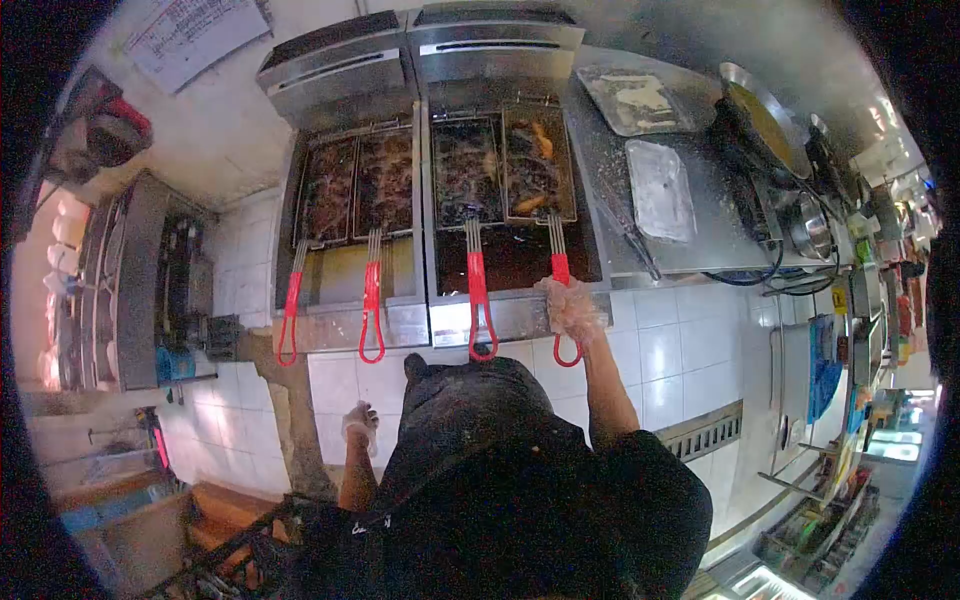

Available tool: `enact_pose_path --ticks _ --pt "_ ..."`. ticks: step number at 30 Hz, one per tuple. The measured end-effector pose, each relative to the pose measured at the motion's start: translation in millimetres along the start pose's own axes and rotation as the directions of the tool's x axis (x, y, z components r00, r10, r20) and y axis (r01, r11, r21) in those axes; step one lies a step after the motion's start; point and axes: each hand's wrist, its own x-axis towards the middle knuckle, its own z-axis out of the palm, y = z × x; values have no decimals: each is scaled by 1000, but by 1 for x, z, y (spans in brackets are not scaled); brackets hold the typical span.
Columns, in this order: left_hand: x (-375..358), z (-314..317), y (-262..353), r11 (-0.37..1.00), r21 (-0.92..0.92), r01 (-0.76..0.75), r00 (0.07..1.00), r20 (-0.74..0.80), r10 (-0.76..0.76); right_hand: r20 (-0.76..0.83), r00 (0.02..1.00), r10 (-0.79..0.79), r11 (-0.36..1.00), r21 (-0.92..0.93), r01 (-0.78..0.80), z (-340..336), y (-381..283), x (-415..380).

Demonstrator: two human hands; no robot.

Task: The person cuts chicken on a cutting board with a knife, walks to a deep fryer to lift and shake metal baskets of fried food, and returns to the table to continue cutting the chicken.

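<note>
My right hand [573,309], in a clear plastic glove, is wrapped round the red handle of the far-right fryer basket [540,165]. Golden pieces of food lie in that basket, in dark oil. To its left, a second basket [467,172] sits in the same fryer, its red handle [477,290] untouched. Two more baskets [328,185] [384,180] rest in the bubbling left fryer, with red handles [292,310] [371,305] toward me. My left hand [360,424], also gloved, hangs low at my left side, fingers curled; whether it holds anything is too small to tell.
Right of the fryers, a steel counter [610,180] bears two white-dusted trays [640,100] [660,190], tongs [635,240], a large pan [765,120] and a metal bowl [811,226]. A dark shelf unit [150,280] stands left. A floor drain [705,430] lies lower right.
</note>
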Motion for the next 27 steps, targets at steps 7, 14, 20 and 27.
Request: enact_pose_path --ticks 7,14,20,27 --pt "-24 -15 -39 994 -29 108 992 -68 -110 -154 988 20 1000 -18 -23 -15 29 -22" --pt "-47 -9 -29 985 -28 172 978 -116 -174 -79 997 1 994 106 8 -10 35 -27" --pt "-50 -9 -22 987 112 117 955 -284 -81 -121 992 27 999 33 -23 -16 40 -25" --pt "-37 -1 -18 976 93 197 969 -170 -180 -111 994 -16 953 -302 -19 -13 -17 -14"
